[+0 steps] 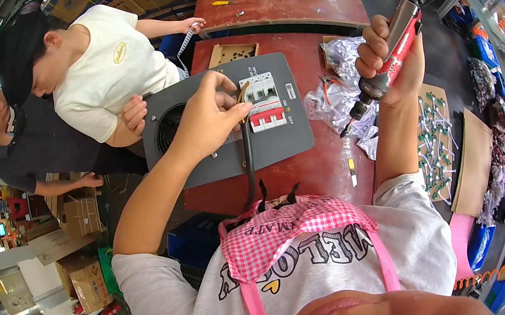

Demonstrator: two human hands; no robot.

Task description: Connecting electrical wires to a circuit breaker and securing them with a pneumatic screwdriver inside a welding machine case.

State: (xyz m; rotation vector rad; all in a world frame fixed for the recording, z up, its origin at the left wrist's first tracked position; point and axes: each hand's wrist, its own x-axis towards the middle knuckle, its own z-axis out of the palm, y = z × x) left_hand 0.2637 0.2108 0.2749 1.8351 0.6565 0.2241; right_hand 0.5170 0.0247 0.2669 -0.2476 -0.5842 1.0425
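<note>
A dark grey metal panel (288, 140) with a round fan opening lies on the red table in front of me. Set into it is a white circuit breaker (268, 118) with red switches. My left hand (208, 117) rests over the panel, thumb and fingers pinched on the wire ends of a black cable (249, 164) beside the breaker's terminals. The cable hangs down toward my apron. To the right, my right hand (405, 70) grips a red and grey power screwdriver (401, 49). Its bit points down and left, above the table and apart from the panel.
A co-worker in a cream shirt (115, 61) stands at the left, one hand at the panel's edge; another person (54, 152) is behind. Plastic bags (344, 56), a shallow box of small parts (233, 51) and cardboard with green-tipped pieces (435, 140) lie around.
</note>
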